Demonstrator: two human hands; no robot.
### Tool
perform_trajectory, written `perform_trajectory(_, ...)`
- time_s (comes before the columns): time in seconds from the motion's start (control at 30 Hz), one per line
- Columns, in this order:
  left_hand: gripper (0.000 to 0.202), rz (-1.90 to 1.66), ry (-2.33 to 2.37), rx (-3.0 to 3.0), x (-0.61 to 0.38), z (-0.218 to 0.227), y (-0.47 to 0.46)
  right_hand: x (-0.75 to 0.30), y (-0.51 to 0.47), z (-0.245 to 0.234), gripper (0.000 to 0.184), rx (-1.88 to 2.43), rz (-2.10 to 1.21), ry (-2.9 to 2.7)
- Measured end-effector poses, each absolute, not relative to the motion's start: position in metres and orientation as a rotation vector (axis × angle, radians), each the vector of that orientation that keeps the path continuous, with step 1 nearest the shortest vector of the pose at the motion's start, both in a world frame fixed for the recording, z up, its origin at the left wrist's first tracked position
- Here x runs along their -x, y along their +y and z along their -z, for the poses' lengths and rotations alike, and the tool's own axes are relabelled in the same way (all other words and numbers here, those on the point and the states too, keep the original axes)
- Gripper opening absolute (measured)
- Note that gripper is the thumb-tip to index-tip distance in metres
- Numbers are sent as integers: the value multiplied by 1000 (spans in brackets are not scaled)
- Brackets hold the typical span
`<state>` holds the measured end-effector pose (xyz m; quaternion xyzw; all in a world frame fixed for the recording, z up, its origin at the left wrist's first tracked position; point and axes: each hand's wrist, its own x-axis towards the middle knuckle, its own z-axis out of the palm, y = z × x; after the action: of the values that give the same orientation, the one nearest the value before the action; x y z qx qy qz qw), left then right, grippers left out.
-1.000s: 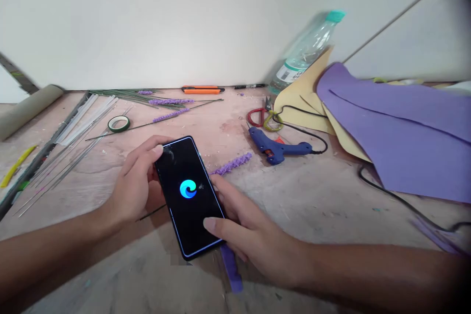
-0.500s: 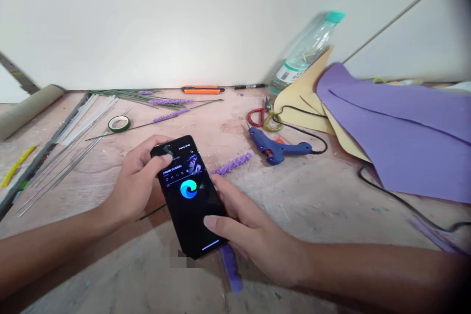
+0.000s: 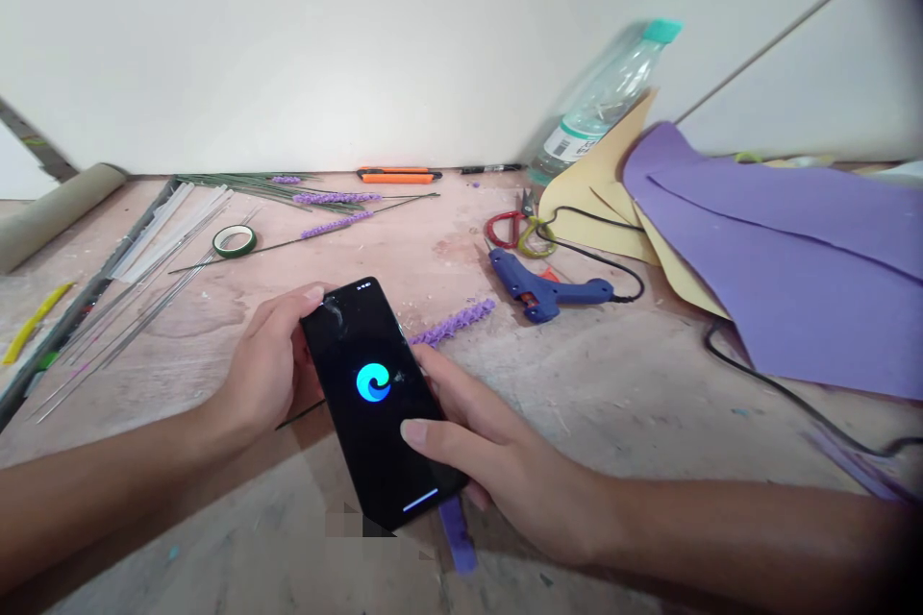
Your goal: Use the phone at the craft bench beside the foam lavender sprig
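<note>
Between my two hands is a black smartphone (image 3: 382, 442), its dark screen showing a blue-green swirl logo. My left hand (image 3: 270, 356) grips its upper left edge, thumb at the top corner. Around the lower right edge my right hand (image 3: 483, 432) is closed, with its thumb over the screen. Partly hidden beneath the phone, a purple lavender-like flower stem (image 3: 458, 322) lies on the table. A purple strip (image 3: 458, 538) sticks out below the phone's lower end. To the right rests a blue hot glue gun (image 3: 544, 288).
Scissors (image 3: 509, 229) lie behind the glue gun beside its black cord. Purple sheets (image 3: 779, 259) and a water bottle (image 3: 606, 106) are at the right. Green tape (image 3: 235, 240), thin wires, glue sticks (image 3: 159, 231) and finished stems (image 3: 336, 224) lie at left. An orange utility knife (image 3: 399, 175) is by the wall.
The screen has gone from a notification panel over the logo to the logo alone. My left thumb has moved off the screen to the phone's top corner. The phone is slightly lower.
</note>
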<state>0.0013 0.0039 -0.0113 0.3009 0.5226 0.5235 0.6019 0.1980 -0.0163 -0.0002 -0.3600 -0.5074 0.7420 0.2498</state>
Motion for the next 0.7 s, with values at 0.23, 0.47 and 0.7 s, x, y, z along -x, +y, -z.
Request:
perform_trajectory(0.23,31,-1141,1076,-834,3,9,2,-198,-16,2,48,1005,-1991,-1370)
perform_trajectory(0.47,31,-1112,1057,-994,8,14,-1,-199,-17,4,51,1012,-1966,-1413)
perform_trajectory(0.7,30,-1126,1027,-943,5,13,1,-198,-16,2,47,988,-1986,-1397)
